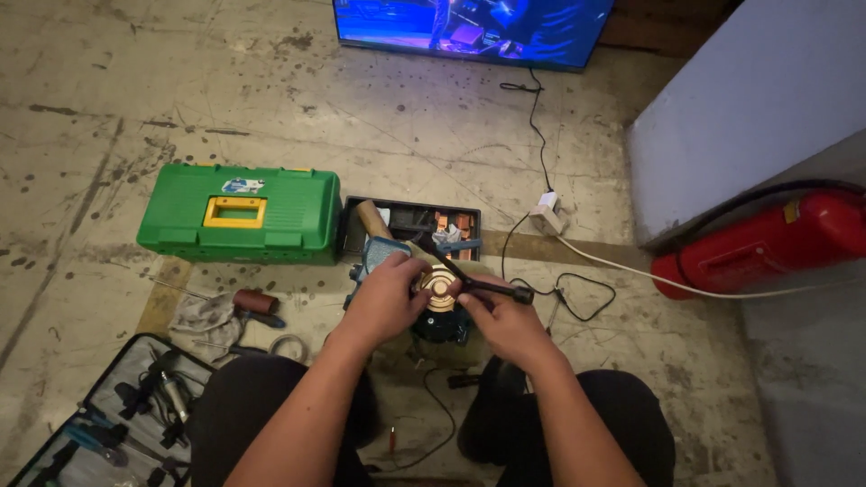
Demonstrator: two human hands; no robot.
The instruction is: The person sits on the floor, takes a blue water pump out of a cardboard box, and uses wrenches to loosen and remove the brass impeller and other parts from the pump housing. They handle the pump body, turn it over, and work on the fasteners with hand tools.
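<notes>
I sit on the concrete floor with a dark power tool (442,323) between my knees; a round gold-coloured disc (442,290) sits on its top. My left hand (386,302) presses against the disc's left side, thumb on its rim. In my right hand (507,325) is a black spanner-like wrench (487,287) that reaches from the disc out to the right. The tool's lower body is hidden under my hands.
A green toolbox (239,214) with a yellow handle lies at the left. Behind the tool is a black tray (415,224) of parts. An open tool case (108,419) sits lower left, a rag (206,314) near it. A red cylinder (767,242), cables and a screen (469,27) surround me.
</notes>
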